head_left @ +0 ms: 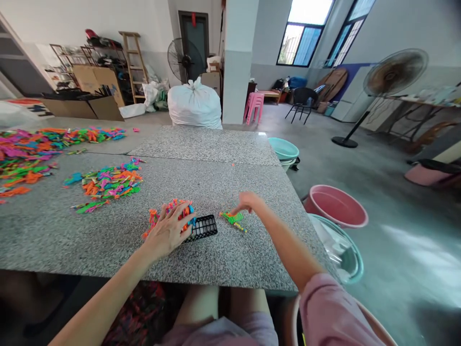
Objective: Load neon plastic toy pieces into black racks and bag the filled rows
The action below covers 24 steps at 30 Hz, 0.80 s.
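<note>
My left hand [169,230] curls over a bunch of small orange, blue and pink plastic pieces [154,217], its thumb on the near side. These pieces stand packed at the left part of a black plastic rack with a grid of holes [204,228], and the rack's right part is bare. To the right, my right hand [248,201] reaches down with a finger touching a few loose green and yellow plastic pieces [235,219] on the granite tabletop [216,259]. Thumb and finger look apart there. Exactly what these small pieces are cannot be made out.
Heaps of bright plastic pieces lie left, a smaller one [113,181] and a bigger one [25,154]. Beside the table's right edge stand a pink basin [338,206], a green basin [356,259] and a turquoise basin [284,148]. A white sack [194,103] stands beyond the table.
</note>
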{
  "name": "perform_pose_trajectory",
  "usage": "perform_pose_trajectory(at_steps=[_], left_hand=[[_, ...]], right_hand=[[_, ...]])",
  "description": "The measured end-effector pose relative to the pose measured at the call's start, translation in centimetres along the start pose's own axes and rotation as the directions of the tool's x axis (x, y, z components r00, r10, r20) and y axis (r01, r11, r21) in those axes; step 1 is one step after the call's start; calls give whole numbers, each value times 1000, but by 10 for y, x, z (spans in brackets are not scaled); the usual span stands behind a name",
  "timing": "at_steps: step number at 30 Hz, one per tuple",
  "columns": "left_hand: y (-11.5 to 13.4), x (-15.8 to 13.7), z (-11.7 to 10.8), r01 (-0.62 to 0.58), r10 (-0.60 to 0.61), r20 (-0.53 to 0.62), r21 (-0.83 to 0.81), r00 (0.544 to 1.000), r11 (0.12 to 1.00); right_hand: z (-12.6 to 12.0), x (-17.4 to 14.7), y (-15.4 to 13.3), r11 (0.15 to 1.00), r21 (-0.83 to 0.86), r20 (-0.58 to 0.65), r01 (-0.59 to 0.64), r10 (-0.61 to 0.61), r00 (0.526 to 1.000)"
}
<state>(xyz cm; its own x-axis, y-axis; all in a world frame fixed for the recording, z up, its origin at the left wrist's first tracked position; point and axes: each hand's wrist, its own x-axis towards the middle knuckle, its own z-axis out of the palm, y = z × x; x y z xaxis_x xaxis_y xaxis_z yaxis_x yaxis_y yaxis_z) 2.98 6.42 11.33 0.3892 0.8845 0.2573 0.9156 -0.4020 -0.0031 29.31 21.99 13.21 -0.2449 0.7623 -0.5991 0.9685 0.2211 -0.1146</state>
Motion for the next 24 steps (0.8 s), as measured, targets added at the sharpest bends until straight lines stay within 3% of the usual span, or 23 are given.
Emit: perform_pose_trajectory(at_steps=[3,8,11,14,16,21,24], left_hand=[[1,1,-4,11,-11,-19,2,1000,1000],[0,2,-4,-2,2,29,-3,1000,1000],[-2,2,-4,-7,9,78,-20,997,1000],[-3,2,-4,5,-2,87,-43,996,999],[-3,2,-4,14,-10,90,-44,996,999],[0,4,-6,29,-27,114,-17,993,999],[1,5,-7,44,-41,111,-24,993,999]], right_hand=[[29,-11,12,1000,12,63,-1,0,998],[66,-26,3,986,150,-11,67,-66,998],[82,-33,-16,975,178,-119,129,-109,987],[98,-37,-34,958,208,-305,197,-127,944],[106,-38,-42,941,257,-388,221,-109,915],[112,-37,-58,787,527,-389,322,-114,914],[118,-30,-78,794,497,-444,350,-114,889]])
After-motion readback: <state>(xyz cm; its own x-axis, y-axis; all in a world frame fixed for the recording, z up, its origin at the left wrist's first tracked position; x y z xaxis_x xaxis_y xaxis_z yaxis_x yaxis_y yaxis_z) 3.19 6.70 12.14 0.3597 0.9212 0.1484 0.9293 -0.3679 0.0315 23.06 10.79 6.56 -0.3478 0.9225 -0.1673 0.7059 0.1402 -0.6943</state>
